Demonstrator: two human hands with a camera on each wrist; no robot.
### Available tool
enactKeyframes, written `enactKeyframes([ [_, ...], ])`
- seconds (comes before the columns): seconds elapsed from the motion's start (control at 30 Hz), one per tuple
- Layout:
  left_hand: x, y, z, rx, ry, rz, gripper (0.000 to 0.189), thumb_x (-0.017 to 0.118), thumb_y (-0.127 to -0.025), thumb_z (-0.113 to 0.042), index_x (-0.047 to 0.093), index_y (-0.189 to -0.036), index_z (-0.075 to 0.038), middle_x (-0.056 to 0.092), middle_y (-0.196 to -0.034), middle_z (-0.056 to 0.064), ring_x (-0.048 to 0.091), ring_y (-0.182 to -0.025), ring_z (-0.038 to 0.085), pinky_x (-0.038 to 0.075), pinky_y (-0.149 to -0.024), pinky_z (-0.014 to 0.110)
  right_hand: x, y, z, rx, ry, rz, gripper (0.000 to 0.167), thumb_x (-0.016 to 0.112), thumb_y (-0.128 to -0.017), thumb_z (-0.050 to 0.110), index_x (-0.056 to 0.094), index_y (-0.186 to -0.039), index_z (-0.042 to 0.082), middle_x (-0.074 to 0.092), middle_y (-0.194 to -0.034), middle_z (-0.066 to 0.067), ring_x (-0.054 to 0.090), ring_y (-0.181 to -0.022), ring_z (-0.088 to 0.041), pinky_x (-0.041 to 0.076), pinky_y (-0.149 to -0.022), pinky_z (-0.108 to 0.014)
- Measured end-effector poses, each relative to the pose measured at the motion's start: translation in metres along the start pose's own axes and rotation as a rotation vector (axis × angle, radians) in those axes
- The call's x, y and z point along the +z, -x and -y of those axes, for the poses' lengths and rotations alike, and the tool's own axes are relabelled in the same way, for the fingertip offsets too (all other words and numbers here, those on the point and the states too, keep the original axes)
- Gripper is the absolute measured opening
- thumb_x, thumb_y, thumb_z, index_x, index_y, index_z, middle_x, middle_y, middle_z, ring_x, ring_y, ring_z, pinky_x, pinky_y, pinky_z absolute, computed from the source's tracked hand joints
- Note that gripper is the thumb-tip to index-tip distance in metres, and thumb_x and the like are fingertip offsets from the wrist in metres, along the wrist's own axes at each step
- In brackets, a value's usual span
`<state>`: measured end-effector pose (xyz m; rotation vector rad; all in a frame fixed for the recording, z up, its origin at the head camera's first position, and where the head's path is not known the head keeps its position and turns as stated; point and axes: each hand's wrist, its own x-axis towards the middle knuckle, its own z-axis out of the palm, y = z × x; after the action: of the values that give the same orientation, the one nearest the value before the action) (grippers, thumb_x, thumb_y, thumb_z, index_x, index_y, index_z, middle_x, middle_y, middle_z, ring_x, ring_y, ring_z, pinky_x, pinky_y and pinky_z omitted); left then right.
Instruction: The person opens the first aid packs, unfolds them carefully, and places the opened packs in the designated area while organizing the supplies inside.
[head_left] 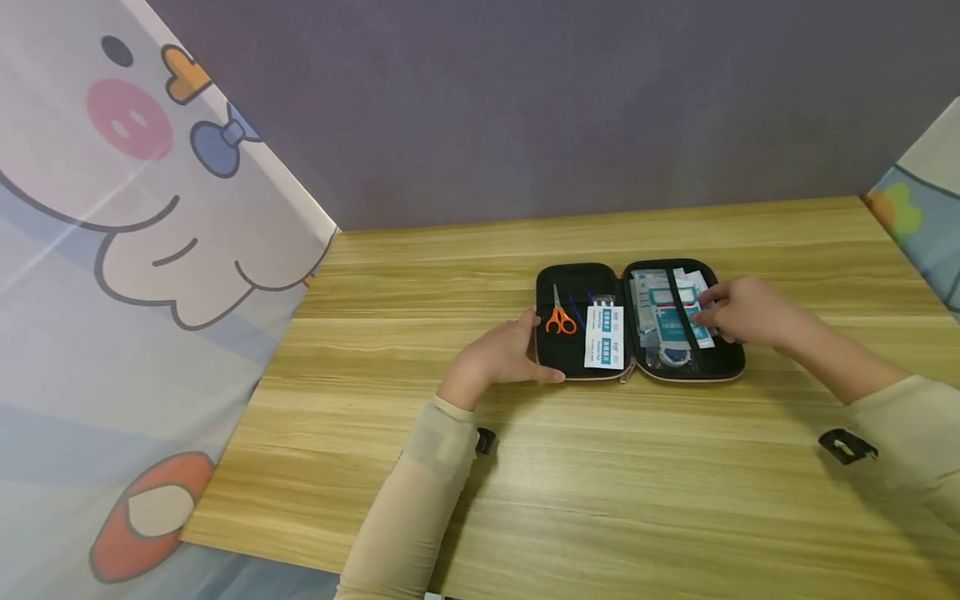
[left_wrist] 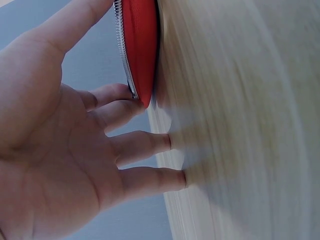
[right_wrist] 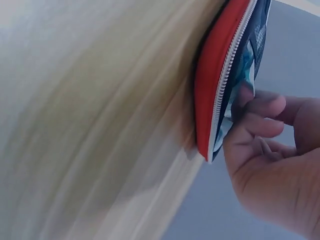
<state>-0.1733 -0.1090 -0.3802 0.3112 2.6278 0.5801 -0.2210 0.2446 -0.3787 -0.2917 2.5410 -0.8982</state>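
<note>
An unzipped first-aid case [head_left: 573, 367], red outside and black inside, lies spread flat on the table. My left hand [head_left: 501, 352] rests at its left edge, thumb along the front corner and fingers spread against the side. My right hand [head_left: 750, 312] reaches over the right half, thumb and curled fingers pinching the edge of a teal-and-white packet [head_left: 666, 318]. A black elastic strap [head_left: 681, 308] crosses the packets there. In the left half lie orange-handled scissors [head_left: 561, 321] and white packets with blue print [head_left: 603, 337]. The right fingertips are partly hidden in the right wrist view.
A round white roll [head_left: 676, 357] sits low in the case's right half. The metal zipper pull [head_left: 627, 372] hangs at the front, between the halves. The wooden table [head_left: 637, 483] meets a grey panel [head_left: 562, 108] behind; a cartoon-printed cloth [head_left: 90, 375] is at left.
</note>
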Motion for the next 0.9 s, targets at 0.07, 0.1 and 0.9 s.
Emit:
enactKeyframes([
  [0.07, 0.0001, 0.0002, 0.0000, -0.003, -0.003, -0.001, 0.127, 0.089, -0.083, -0.055, 0.011, -0.172, -0.009, 0.043, -0.171, 0.005, 0.040, -0.159, 0.031, 0.035, -0.130, 0.047, -0.0006, -0.0001, -0.0008, 0.016, -0.060, 0.023, 0.055, 0.060, -0.107, 0.019, 0.045, -0.143, -0.020, 0.056, -0.062, 0.000, 0.051, -0.059, -0.015, 0.044, -0.056, -0.032],
  [0.1, 0.0000, 0.0003, -0.0001, -0.005, -0.003, -0.001, 0.127, 0.089, -0.082, -0.055, 0.011, -0.172, -0.009, 0.043, -0.171, 0.005, 0.040, -0.159, 0.031, 0.035, -0.130, 0.047, -0.0007, -0.0002, -0.0013, 0.025, -0.087, 0.033, 0.054, 0.059, -0.107, 0.018, 0.045, -0.144, -0.019, 0.056, -0.063, 0.000, 0.051, -0.059, -0.014, 0.044, -0.055, -0.031],
  [0.9, 0.0009, -0.0006, 0.0010, -0.007, 0.004, 0.008, 0.126, 0.088, -0.084, -0.055, 0.010, -0.172, -0.010, 0.039, -0.173, 0.003, 0.032, -0.162, 0.037, 0.031, -0.132, 0.050, 0.0025, -0.0058, -0.0069, 0.091, -0.230, -0.041, 0.045, 0.052, -0.106, 0.016, 0.050, -0.135, -0.019, 0.057, -0.065, 0.004, 0.052, -0.059, -0.007, 0.045, -0.053, -0.023],
])
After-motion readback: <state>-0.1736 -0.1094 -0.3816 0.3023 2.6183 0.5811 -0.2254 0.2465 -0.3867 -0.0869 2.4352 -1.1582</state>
